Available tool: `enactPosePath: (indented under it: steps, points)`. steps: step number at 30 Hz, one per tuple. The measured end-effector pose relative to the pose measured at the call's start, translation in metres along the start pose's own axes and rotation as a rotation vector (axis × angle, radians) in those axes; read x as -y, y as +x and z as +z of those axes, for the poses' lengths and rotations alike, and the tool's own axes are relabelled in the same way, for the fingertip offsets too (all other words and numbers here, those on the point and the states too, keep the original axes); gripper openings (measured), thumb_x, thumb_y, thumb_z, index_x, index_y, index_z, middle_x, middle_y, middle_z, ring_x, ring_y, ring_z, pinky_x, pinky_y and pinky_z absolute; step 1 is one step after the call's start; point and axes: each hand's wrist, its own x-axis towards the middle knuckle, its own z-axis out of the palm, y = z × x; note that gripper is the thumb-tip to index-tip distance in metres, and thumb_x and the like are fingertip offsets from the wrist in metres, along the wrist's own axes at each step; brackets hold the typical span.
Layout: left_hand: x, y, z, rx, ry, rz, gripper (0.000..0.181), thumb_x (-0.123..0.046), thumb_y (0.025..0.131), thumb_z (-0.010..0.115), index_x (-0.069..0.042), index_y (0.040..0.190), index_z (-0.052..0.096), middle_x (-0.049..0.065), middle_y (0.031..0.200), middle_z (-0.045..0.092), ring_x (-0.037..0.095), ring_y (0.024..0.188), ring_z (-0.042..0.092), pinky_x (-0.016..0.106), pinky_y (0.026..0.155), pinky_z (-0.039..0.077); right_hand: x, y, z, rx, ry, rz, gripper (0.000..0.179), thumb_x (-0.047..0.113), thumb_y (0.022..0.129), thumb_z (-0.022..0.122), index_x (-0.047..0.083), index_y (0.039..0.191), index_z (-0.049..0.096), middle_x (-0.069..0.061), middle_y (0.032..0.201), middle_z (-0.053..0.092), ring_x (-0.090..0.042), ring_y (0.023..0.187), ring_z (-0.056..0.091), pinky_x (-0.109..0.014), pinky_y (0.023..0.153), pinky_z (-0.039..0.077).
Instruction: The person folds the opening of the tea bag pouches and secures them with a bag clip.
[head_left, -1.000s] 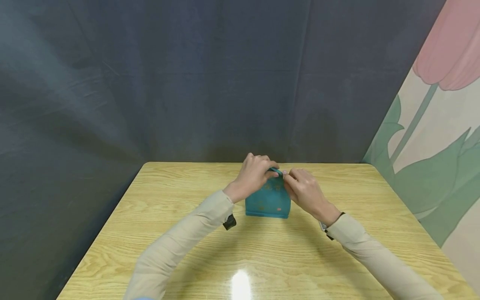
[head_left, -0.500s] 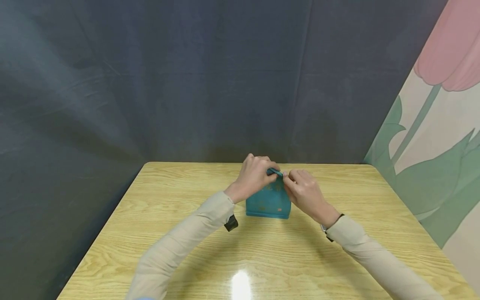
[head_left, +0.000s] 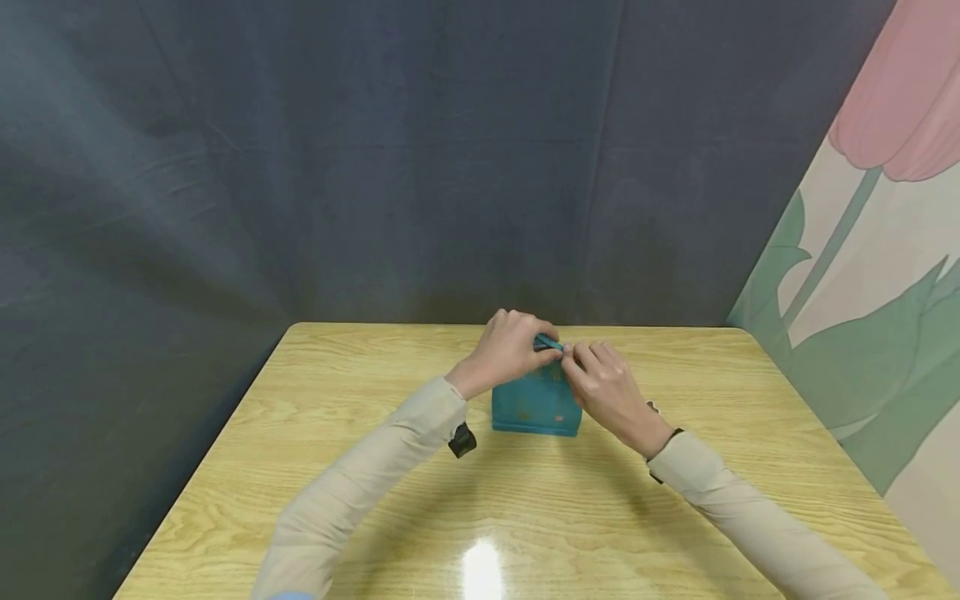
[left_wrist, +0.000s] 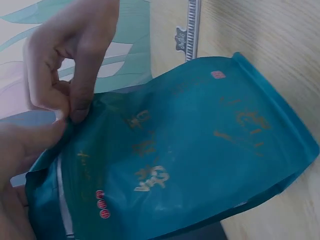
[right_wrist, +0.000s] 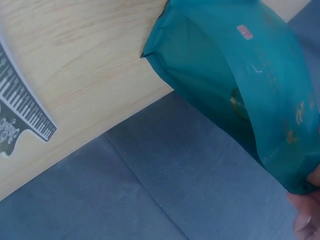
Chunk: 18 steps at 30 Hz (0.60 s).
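Note:
A teal pouch (head_left: 534, 406) with gold and white lettering stands upright on the table, its base on the wood. My left hand (head_left: 507, 350) pinches its top edge between thumb and fingers. At the top right corner, my right hand (head_left: 609, 392) pinches the same edge with thumb and fingertips. The left wrist view shows the pouch's (left_wrist: 175, 145) printed front and a pale strip across it near the top. From the right wrist view, the pouch's (right_wrist: 220, 75) gusseted side is folded inward, and fingers (right_wrist: 307, 205) grip its corner at the right edge.
A grey comb-shaped piece (right_wrist: 22, 95) with printed teeth lies on the wooden table (head_left: 360, 358), largely behind my right wrist in the head view. Dark cloth (head_left: 450, 167) hangs behind the table, and a tulip-painted wall (head_left: 862, 317) rises at the right.
My right hand has shifted slightly left along the pouch's top edge, its wrist turning a little. The left hand and the pouch have hardly moved.

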Motion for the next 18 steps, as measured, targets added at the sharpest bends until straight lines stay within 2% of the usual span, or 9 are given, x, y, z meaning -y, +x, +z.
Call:
enactPosePath:
  steps: [7,9,10,12,16,18]
  points:
    - [-0.0011,0.0,0.0015,-0.001,-0.094,-0.058,0.022,-0.032,0.09,0.075,-0.015,0.103,0.08,-0.002,0.089,0.075,0.006,0.043,0.032,0.019,0.043,0.021,0.0002,-0.0026,-0.0002,-0.03,0.002,-0.032,0.036,0.003,0.106,0.034,-0.012,0.104,0.067,-0.017,0.083,0.055,-0.028,0.063,0.046,-0.037,0.056,0.04]
    - [-0.0022,-0.0003,0.0015,-0.007,-0.112,-0.077,0.02,-0.03,0.088,0.077,-0.015,0.101,0.08,-0.002,0.088,0.075,0.006,0.043,0.034,0.019,0.043,0.022,0.0007,-0.0042,-0.0012,-0.024,0.017,-0.028,0.032,0.001,0.105,0.038,-0.012,0.106,0.068,-0.018,0.085,0.056,-0.029,0.065,0.048,-0.038,0.057,0.042]
    - [-0.0028,-0.0006,0.0014,-0.009,-0.119,-0.086,0.02,-0.03,0.088,0.077,-0.015,0.1,0.08,-0.002,0.088,0.075,0.005,0.043,0.036,0.019,0.042,0.023,0.0007,-0.0048,-0.0016,-0.024,0.036,-0.019,0.026,-0.002,0.102,0.045,-0.012,0.107,0.068,-0.018,0.085,0.058,-0.029,0.066,0.05,-0.039,0.058,0.044]
    - [-0.0038,-0.0012,0.0013,-0.015,-0.134,-0.102,0.017,-0.028,0.087,0.079,-0.015,0.098,0.081,-0.002,0.087,0.075,0.005,0.044,0.04,0.019,0.042,0.024,0.0008,-0.0056,-0.0028,-0.022,0.094,0.016,0.017,-0.01,0.093,0.059,-0.01,0.106,0.07,-0.018,0.087,0.059,-0.03,0.068,0.053,-0.041,0.06,0.047]
    - [-0.0046,-0.0025,0.002,-0.035,-0.141,-0.113,0.013,-0.025,0.085,0.081,-0.015,0.095,0.082,-0.003,0.085,0.075,0.005,0.048,0.049,0.019,0.043,0.031,0.0001,-0.0036,-0.0044,-0.029,0.268,0.152,0.028,-0.017,0.071,0.079,-0.004,0.096,0.072,-0.015,0.089,0.062,-0.029,0.073,0.06,-0.04,0.063,0.052]
    - [-0.0048,-0.003,0.0026,-0.044,-0.13,-0.109,0.012,-0.025,0.085,0.081,-0.016,0.094,0.082,-0.004,0.085,0.075,0.003,0.05,0.051,0.018,0.044,0.035,-0.0009,-0.0012,-0.0053,-0.027,0.327,0.216,0.028,-0.014,0.07,0.082,-0.003,0.093,0.071,-0.013,0.089,0.063,-0.027,0.074,0.062,-0.037,0.061,0.052]
